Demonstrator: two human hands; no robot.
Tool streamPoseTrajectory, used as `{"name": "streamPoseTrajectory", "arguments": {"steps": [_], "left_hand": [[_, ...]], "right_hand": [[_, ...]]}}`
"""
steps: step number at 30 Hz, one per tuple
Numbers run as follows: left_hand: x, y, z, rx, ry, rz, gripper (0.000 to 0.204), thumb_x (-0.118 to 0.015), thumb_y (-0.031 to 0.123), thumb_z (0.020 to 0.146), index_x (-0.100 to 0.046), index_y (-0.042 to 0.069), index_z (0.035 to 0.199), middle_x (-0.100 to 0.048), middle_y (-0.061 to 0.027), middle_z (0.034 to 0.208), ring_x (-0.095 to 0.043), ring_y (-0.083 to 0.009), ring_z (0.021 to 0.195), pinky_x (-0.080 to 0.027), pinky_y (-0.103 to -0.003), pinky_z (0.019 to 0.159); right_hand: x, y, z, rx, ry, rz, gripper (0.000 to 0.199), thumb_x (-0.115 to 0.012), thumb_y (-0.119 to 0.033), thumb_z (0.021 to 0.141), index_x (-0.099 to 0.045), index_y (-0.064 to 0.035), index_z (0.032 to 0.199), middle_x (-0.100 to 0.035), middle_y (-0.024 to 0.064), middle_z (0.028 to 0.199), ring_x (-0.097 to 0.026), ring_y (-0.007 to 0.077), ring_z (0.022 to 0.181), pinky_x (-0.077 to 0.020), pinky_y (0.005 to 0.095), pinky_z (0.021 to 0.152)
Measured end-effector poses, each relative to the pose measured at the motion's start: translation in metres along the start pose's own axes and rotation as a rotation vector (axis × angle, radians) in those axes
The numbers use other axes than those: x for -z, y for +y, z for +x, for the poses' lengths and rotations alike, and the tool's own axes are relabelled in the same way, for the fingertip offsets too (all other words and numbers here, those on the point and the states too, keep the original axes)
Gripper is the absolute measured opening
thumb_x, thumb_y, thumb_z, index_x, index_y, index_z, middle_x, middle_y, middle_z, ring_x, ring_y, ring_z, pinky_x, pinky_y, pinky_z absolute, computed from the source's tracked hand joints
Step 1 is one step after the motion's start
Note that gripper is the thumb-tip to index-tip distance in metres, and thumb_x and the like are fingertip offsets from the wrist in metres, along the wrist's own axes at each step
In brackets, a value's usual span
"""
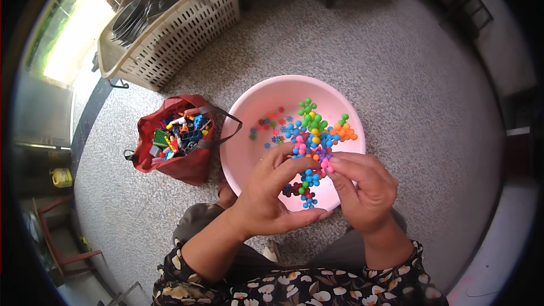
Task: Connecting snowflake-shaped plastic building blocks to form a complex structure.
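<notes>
Fingers of both hands pinch one cluster of coloured knobbed pieces (315, 136), held above a pink basin (249, 153). Left hand (271, 192) grips its lower left side, thumb underneath; right hand (362, 187) nips the pink part. Loose small pieces (271, 130) lie in the basin. Red bag of bricks (175, 139) sits just left; white basket (170, 34) beyond.

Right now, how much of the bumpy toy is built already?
A good part: many colourful pieces are already joined into one branching cluster. The left hand and right hand hold it over the pink basin. A few loose pieces lie in the basin, more in the red bag.
</notes>
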State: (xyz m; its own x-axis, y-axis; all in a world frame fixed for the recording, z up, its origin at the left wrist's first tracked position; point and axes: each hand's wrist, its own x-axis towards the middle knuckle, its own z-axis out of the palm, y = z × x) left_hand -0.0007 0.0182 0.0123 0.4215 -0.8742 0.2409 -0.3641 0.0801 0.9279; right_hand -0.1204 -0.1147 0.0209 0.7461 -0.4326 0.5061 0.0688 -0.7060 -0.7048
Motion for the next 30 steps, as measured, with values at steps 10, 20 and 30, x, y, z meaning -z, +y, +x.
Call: {"name": "streamPoseTrajectory", "arguments": {"steps": [10, 20, 30], "left_hand": [[-0.0001, -0.0022, -0.0025, -0.061, 0.083, 0.188, 0.053, -0.078, 0.019, 0.057, -0.055, 0.006, 0.103, -0.052, -0.0145, 0.101, -0.050, -0.0297, 0.096, -0.041, -0.036, 0.080], [0.0003, -0.0017, -0.0017, -0.071, 0.130, 0.189, 0.052, -0.077, 0.015, 0.056, -0.058, 0.006, 0.103, -0.054, -0.0138, 0.097, -0.054, -0.0279, 0.086, -0.043, -0.034, 0.074], [-0.0041, -0.0032, -0.0013, -0.044, 0.161, 0.154, 0.046, -0.075, 0.011, 0.057, -0.058, 0.006, 0.100, -0.055, -0.0136, 0.094, -0.054, -0.0269, 0.080, -0.044, -0.033, 0.068]], "right_hand": [[-0.0017, -0.0020, 0.0011, -0.022, -0.004, 0.132, 0.021, -0.065, 0.007, 0.069, -0.063, -0.0013, 0.088, -0.062, 0.0140, 0.084, -0.063, 0.0218, 0.075, -0.0525, 0.0284, 0.065], [-0.0049, 0.0012, -0.0032, -0.016, -0.009, 0.186, 0.021, -0.064, 0.008, 0.067, -0.063, -0.0017, 0.085, -0.063, 0.0144, 0.084, -0.063, 0.0237, 0.079, -0.0530, 0.0297, 0.069], [-0.0066, 0.0035, -0.0014, -0.044, -0.003, 0.177, 0.017, -0.068, 0.004, 0.067, -0.064, -0.0025, 0.083, -0.064, 0.0138, 0.082, -0.064, 0.0229, 0.076, -0.0529, 0.0298, 0.067]]}}
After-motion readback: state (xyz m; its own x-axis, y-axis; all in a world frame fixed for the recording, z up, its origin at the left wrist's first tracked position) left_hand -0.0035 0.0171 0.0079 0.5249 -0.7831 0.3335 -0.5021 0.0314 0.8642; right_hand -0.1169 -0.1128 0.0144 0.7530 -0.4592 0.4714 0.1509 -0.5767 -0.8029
